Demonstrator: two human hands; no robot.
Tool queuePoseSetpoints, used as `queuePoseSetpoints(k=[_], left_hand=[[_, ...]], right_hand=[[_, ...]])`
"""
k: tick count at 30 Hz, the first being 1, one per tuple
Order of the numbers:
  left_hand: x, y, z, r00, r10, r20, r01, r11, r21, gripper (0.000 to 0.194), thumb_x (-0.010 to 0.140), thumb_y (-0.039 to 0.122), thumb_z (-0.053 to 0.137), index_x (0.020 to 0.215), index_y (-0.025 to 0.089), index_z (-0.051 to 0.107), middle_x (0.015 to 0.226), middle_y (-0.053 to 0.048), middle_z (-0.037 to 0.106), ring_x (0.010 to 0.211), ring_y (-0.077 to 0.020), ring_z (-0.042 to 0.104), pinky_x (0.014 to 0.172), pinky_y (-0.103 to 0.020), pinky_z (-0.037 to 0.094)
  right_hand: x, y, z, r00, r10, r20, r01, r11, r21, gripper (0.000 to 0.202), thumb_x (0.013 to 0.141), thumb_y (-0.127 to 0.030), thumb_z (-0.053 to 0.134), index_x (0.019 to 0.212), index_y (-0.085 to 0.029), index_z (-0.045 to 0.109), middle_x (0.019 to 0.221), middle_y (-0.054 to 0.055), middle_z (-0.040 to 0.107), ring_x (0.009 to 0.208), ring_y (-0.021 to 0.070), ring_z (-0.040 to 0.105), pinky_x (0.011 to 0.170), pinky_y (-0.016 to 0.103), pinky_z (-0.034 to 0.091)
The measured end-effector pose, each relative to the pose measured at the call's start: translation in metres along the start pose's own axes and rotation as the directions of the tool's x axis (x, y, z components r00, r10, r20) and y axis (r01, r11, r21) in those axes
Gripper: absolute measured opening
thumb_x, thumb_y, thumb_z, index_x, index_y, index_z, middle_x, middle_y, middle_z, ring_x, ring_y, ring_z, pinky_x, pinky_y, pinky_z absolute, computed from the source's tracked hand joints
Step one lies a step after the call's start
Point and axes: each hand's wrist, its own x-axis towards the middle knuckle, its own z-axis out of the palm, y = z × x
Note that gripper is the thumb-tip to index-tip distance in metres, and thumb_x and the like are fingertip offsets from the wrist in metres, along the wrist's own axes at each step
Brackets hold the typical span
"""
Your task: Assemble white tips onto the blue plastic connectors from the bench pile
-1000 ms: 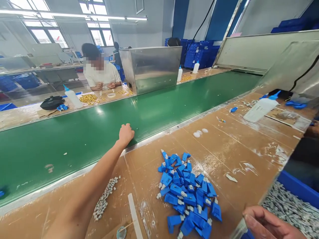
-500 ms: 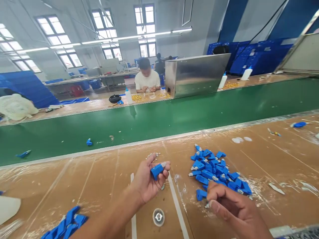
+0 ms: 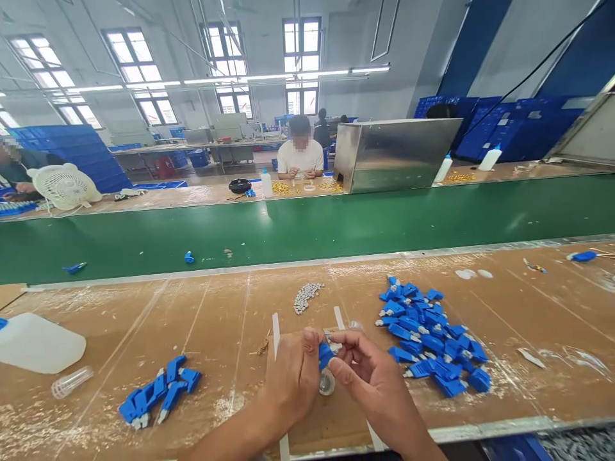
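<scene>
My left hand is closed around a small blue plastic piece, partly hidden by the fingers. My right hand meets it from the other side, thumb and fingers pinched at its whitish end; the exact contact is hidden. Just under the hands sits a small round clear dish. To the right of my right hand lies a big heap of blue pieces with whitish tips. A smaller group of blue pieces lies to the left. Beyond my hands is a cluster of small grey bits.
A white plastic bottle and a clear tube lie at the left. Pale tape strips run along the table. Past the table's far edge is a green belt, with a co-worker seated behind it.
My hands have come together over the dish; the right hand has left the heap's edge. The view has shifted, showing more of the left side and the grey bits.
</scene>
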Motion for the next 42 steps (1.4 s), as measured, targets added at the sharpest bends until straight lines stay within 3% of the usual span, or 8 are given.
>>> queuePoseSetpoints(k=[3,5,8,12,14,17,20,42], left_hand=[[-0.001,0.002,-0.002,0.999,-0.033,0.042,0.036,0.996,-0.081,0.064,0.094,0.069,0.026,0.063,0.020,0.053,0.059,-0.002,0.050,0.057,-0.0148,0.038,0.056,-0.029,0.027],[0.002,0.004,-0.004,0.967,-0.195,0.166,0.230,0.946,-0.227,0.061,0.095,0.065,0.029,0.066,0.019,0.056,0.057,-0.003,0.055,0.051,-0.0131,0.039,0.050,-0.027,0.026],[0.007,0.002,-0.011,0.769,-0.391,0.507,0.612,0.680,-0.404,0.047,0.095,0.047,0.035,0.072,0.015,0.061,0.060,-0.007,0.065,0.037,-0.0087,0.036,0.040,-0.024,0.017],[0.009,-0.007,-0.024,0.554,-0.342,0.759,0.832,0.273,-0.483,0.023,0.085,0.023,0.054,0.081,0.005,0.067,0.068,-0.008,0.064,0.037,-0.0017,0.036,0.038,-0.015,0.020],[0.008,-0.013,-0.033,0.577,-0.314,0.755,0.816,0.170,-0.553,0.020,0.086,0.021,0.060,0.091,0.003,0.069,0.074,-0.008,0.062,0.043,-0.0010,0.042,0.041,-0.012,0.028],[0.006,-0.023,-0.045,0.727,-0.308,0.613,0.675,0.158,-0.721,0.023,0.090,0.020,0.060,0.103,0.003,0.070,0.083,-0.009,0.062,0.053,-0.0033,0.049,0.044,-0.011,0.034],[0.004,-0.033,-0.053,0.799,-0.335,0.500,0.572,0.165,-0.803,0.024,0.092,0.017,0.058,0.108,0.003,0.069,0.086,-0.010,0.060,0.060,-0.0060,0.054,0.048,-0.012,0.040],[-0.013,-0.065,-0.039,0.785,-0.496,0.371,0.501,0.157,-0.851,0.016,0.087,0.017,0.068,0.098,0.005,0.070,0.083,-0.010,0.068,0.059,-0.0079,0.063,0.051,-0.013,0.050]], right_hand=[[0.002,0.003,-0.005,0.999,0.013,0.034,-0.015,0.999,0.047,0.030,0.087,-0.042,0.072,0.104,-0.020,0.064,0.079,0.001,0.062,0.065,0.0130,0.056,0.055,0.022,0.045],[0.003,0.006,-0.012,0.990,0.039,0.139,-0.054,0.993,0.107,0.028,0.087,-0.042,0.072,0.100,-0.019,0.062,0.077,0.001,0.064,0.063,0.0125,0.057,0.048,0.020,0.042],[0.005,0.010,-0.022,0.955,0.064,0.288,-0.115,0.980,0.163,0.025,0.090,-0.040,0.068,0.100,-0.019,0.059,0.073,0.003,0.067,0.062,0.0135,0.062,0.044,0.018,0.038],[0.008,0.014,-0.025,0.959,0.095,0.266,-0.138,0.979,0.148,0.029,0.089,-0.041,0.069,0.106,-0.020,0.059,0.075,0.002,0.066,0.059,0.0121,0.057,0.043,0.018,0.038],[0.008,0.020,-0.026,0.980,0.099,0.175,-0.113,0.991,0.075,0.038,0.086,-0.042,0.072,0.115,-0.021,0.060,0.082,0.001,0.063,0.066,0.0138,0.057,0.048,0.021,0.042],[0.007,0.033,-0.028,0.992,0.108,0.068,-0.092,0.974,-0.206,0.035,0.083,-0.040,0.074,0.112,-0.022,0.066,0.086,0.001,0.061,0.075,0.0164,0.057,0.064,0.027,0.047],[0.004,0.049,-0.027,0.990,0.133,0.049,-0.099,0.897,-0.430,0.023,0.086,-0.039,0.071,0.099,-0.020,0.071,0.081,0.001,0.062,0.072,0.0174,0.056,0.066,0.029,0.045],[-0.010,0.047,-0.007,0.983,-0.041,0.180,0.150,0.742,-0.653,0.018,0.099,-0.022,0.047,0.089,-0.022,0.062,0.090,0.005,0.057,0.080,0.0218,0.057,0.072,0.034,0.042]])
